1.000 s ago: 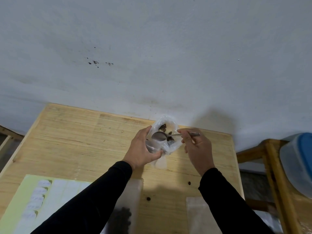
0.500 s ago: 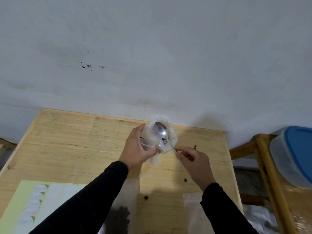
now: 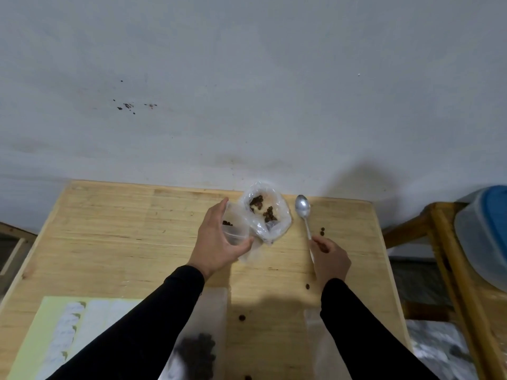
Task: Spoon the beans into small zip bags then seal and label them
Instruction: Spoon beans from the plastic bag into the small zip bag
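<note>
My left hand (image 3: 216,239) grips a small clear zip bag (image 3: 236,229) with a few dark beans inside, held just above the wooden table (image 3: 123,231). Beside it sits an open crumpled plastic bag of beans (image 3: 267,212). A metal spoon (image 3: 303,212) lies on the table to its right, bowl toward the wall. My right hand (image 3: 330,259) rests on the spoon's handle end, fingers curled over it. A filled zip bag (image 3: 199,349) lies near the front edge, partly hidden by my left sleeve.
A sheet of white labels (image 3: 65,333) lies at the front left. An empty zip bag (image 3: 315,344) lies under my right arm. Loose beans (image 3: 321,231) are scattered on the table. A wooden stand with a blue-lidded tub (image 3: 482,234) is at the right.
My right hand pulled the spoon out of the bean bag and laid it flat on the table to the right. My left hand lowered the small bag.
</note>
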Motion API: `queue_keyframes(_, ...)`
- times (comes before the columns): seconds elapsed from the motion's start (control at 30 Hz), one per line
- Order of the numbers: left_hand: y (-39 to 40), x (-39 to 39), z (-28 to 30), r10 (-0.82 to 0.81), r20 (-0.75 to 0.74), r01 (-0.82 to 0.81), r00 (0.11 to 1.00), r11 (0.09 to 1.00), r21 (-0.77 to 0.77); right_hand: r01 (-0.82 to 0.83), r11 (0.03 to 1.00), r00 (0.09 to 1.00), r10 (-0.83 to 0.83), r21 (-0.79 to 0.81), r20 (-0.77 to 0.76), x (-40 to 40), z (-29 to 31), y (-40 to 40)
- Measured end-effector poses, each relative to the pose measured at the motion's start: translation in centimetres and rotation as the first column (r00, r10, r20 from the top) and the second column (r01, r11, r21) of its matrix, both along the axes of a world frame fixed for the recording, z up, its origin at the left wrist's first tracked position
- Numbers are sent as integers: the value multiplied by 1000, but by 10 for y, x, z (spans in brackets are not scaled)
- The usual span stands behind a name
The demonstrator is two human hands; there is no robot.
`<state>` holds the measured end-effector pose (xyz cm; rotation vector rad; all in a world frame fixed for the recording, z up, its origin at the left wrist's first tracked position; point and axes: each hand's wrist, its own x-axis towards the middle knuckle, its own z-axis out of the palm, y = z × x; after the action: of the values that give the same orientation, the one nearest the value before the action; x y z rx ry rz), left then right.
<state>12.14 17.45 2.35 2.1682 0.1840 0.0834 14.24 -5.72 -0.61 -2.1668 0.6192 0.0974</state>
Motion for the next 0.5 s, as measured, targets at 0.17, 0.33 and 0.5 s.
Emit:
queue_keyframes(0.17, 0, -2, 3, 0, 12, 0, 1000, 1000, -12, -21, 996, 999, 24, -88, 33, -1, -1, 3)
queue_keyframes(0.33, -3, -5, 15, -13, 54, 15, 998, 1000, -23, -7, 1000, 991, 4, 18, 131, 1, 27, 17)
queue_keyframes(0.5, -7, -6, 35, -74, 184, 72, 980, 997, 22, -327, 889, 928, 237, 321, 289, 4, 98, 50)
